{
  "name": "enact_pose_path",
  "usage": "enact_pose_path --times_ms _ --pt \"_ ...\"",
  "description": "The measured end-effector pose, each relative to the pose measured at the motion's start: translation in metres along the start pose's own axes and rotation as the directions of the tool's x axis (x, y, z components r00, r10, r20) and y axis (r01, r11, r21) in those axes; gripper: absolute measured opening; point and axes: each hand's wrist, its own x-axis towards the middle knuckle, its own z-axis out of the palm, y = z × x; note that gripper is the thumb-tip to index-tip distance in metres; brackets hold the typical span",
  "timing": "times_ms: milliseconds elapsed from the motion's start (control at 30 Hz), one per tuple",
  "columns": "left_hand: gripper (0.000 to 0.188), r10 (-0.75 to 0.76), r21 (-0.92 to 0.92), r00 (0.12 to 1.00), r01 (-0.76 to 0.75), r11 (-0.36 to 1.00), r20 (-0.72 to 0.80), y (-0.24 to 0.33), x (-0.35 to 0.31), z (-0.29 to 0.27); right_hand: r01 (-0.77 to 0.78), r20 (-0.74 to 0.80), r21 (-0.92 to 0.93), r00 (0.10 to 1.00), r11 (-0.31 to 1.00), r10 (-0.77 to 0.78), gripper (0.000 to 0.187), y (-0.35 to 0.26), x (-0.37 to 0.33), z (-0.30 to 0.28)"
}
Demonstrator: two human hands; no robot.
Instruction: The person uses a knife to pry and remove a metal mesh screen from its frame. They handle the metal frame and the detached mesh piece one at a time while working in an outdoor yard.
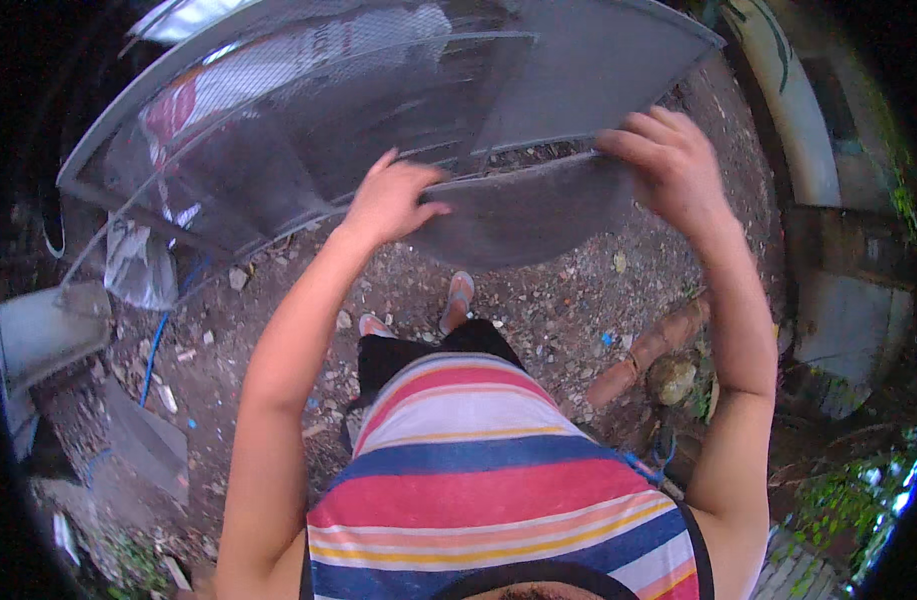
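A dark grey, mesh-like sheet [528,215] with a curved lower edge hangs between my two hands, in front of a large framed mesh panel [578,75]. My left hand [390,200] is at the sheet's upper left corner, its thumb in front and its fingers near the top edge. On the upper right side, my right hand [673,165] has its fingers curled at the sheet's edge. Both hands are slightly blurred, and the exact contact of the fingertips is hard to see.
Behind the mesh panel shows a white printed sack [308,60]. Stony ground [548,310] surrounds my sandalled feet. A brownish log-like piece [648,350] and a rock [670,380] lie to the right. At left are a plastic bag [138,265], a pale container [53,325] and blue cord [156,350].
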Motion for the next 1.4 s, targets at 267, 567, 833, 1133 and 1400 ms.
enact_pose_path --times_ms 267,567,833,1133,1400 --pt "0.033 -0.655 0.15 0.748 0.639 0.754 0.104 -0.042 -0.125 0.016 -0.187 -0.25 0.475 0.908 0.86 0.336 0.034 0.059 -0.001 0.245" --pt "0.046 -0.996 0.403 -0.07 0.911 -0.086 -0.055 -0.007 -0.366 0.044 -0.961 0.8 0.04 0.195 0.273 0.567 0.056 0.056 -0.17 0.856" --pt "0.049 -0.655 0.331 -0.352 0.648 -0.686 -0.669 0.07 -0.414 0.042 -0.921 0.857 -0.284 -0.118 0.267 0.502 0.067 0.027 -0.203 1.084" --pt "0.052 -0.378 -0.062 -0.623 0.567 -0.821 -0.685 0.188 -0.489 0.059 -0.736 0.861 0.26 0.469 0.626 0.195 0.04 0.036 -0.156 0.866" --pt "0.043 -0.263 -0.398 -0.876 0.427 -0.812 -0.405 0.202 -0.586 0.092 -0.836 0.832 0.547 0.536 0.049 -0.144 0.024 0.055 0.015 0.581"
